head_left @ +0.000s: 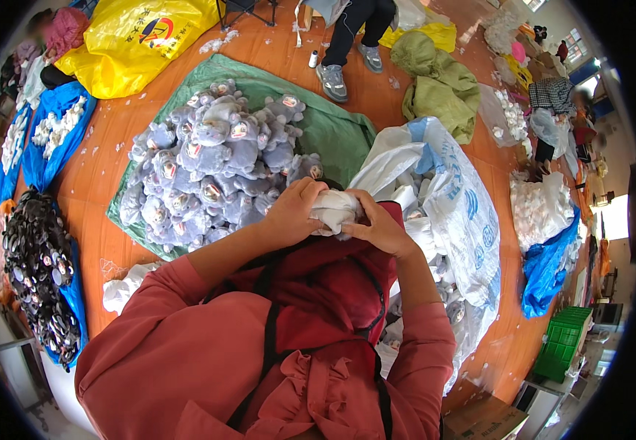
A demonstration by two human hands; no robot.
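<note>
Close in front of my body, my left hand (291, 213) and my right hand (382, 226) grip a bunched white fabric piece (335, 210) from both sides. A little grey shows under its lower edge, and I cannot make out what the piece is. Just beyond my left hand, a large heap of grey plush toys (208, 158) lies on a green sheet (336, 128). To the right of my right hand stands an open white woven sack (472, 227), holding more white and grey soft pieces.
A yellow bag (138, 51) lies far left, and a seated person's shoe (332, 82) is beyond the green sheet. An olive sack (443, 84) lies far right. Dark plush toys (39, 271) are heaped at left. A green crate (566, 341) and a cardboard box (485, 421) stand at lower right.
</note>
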